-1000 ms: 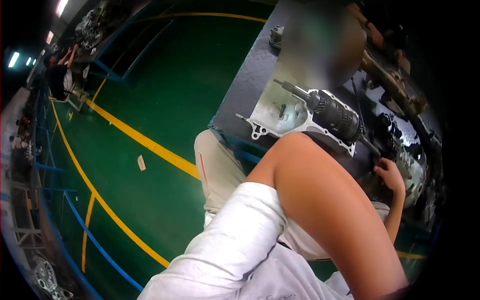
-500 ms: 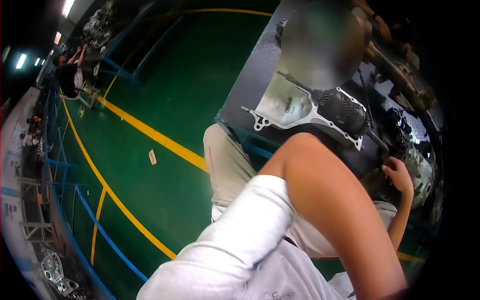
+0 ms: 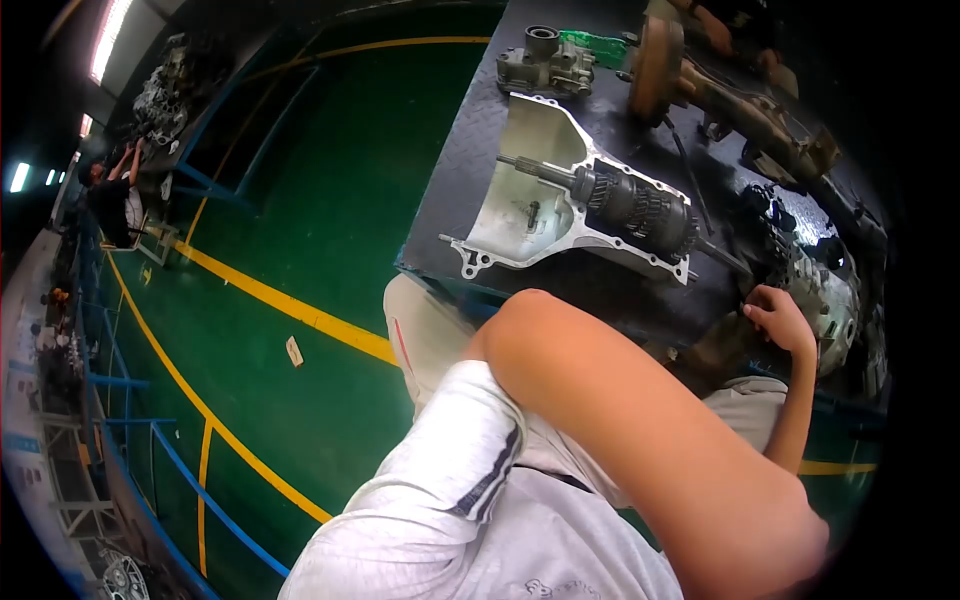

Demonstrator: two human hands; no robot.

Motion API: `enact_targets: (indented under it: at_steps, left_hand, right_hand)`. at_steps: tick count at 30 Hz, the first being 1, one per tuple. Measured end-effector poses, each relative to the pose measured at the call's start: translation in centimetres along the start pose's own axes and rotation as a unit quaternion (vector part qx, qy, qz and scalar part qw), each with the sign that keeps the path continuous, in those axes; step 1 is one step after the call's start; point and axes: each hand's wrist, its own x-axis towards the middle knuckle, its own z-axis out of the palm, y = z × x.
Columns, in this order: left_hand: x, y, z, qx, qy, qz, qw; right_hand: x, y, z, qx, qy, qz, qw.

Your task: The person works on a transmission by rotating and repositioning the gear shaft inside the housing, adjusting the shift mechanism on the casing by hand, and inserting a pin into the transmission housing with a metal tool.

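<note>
My right hand hangs at the front edge of the bench, its fingers bent inward. Whatever may be inside them is hidden. Just beyond it lies a thin dark shaft end, with a pale metal casing on its right. My left arm is bent across my body, and its forearm runs toward the lower right. The left hand's fingers are hidden, and it touches nothing that I can see. In front of me an open half gearbox housing holds a gear shaft assembly with dark toothed gears.
Behind the housing stand a smaller metal casting and a rusty axle-like part. A person's hand is at the far side of the bench. Another person sits far left. Blue rails run along the left.
My view has shifted, so the bench and housing sit farther left in it. A blurred round patch over the housing's far end has gone. My right hand stays near the bench edge, fingers bent.
</note>
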Motion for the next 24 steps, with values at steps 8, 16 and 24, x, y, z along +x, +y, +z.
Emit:
enact_targets:
  at_steps: [8,16,24]
  left_hand:
    - [-0.3,0.6,-0.1,-0.032,0.025,-0.014,0.999]
    - [2.0,1.3,-1.2,-0.045,-0.005,0.026,0.999]
    - [0.5,1.9,-1.6,-0.047,-0.002,0.001,0.999]
  right_hand:
    - [0.8,2.2,0.6,0.019,-0.005,0.012,1.0]
    - [-0.2,0.6,0.0,0.007,-0.003,0.012,1.0]
    - [0.0,0.7,0.2,-0.003,-0.011,0.016,1.0]
